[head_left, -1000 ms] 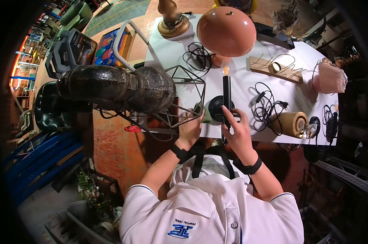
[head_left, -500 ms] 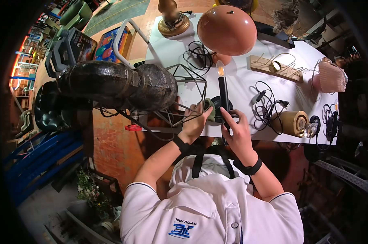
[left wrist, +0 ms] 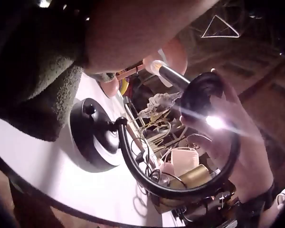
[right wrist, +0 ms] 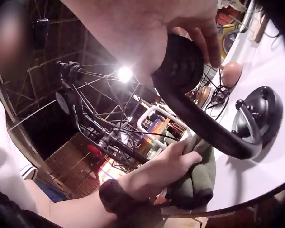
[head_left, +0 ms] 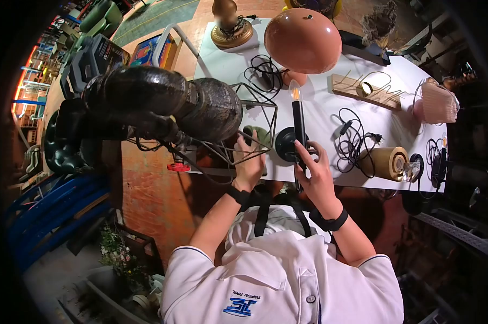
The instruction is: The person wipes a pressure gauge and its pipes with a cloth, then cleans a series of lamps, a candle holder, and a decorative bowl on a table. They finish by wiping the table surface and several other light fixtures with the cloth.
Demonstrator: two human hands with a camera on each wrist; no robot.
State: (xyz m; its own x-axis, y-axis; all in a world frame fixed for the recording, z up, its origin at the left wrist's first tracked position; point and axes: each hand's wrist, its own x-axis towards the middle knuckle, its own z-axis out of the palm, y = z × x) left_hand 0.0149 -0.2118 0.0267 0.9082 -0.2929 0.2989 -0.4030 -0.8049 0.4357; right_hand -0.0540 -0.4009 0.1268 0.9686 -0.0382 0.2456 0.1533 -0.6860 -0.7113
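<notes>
A black wall lamp with a candle bulb stands on the white table, its candle tube pointing up and its round base turned on edge. A curved arm joins the base to the dish under the tube. My right hand grips the lamp at this dish, thumb and fingers around it. Left of the base, my left hand holds a bunched green cloth, apart from the lamp. In the head view, wire cage bars cross partly in front of the left hand.
A thick black pipe-like arm with a wire cage juts in from the left. A pink dome lamp stands behind. To the right lie tangled black cords, a gold cylinder, a wooden block and a pink pleated shade.
My left hand moved right with the cloth to the lamp's base, then drew back left. The candle tube leaned left and now stands more upright. My right hand keeps its grip.
</notes>
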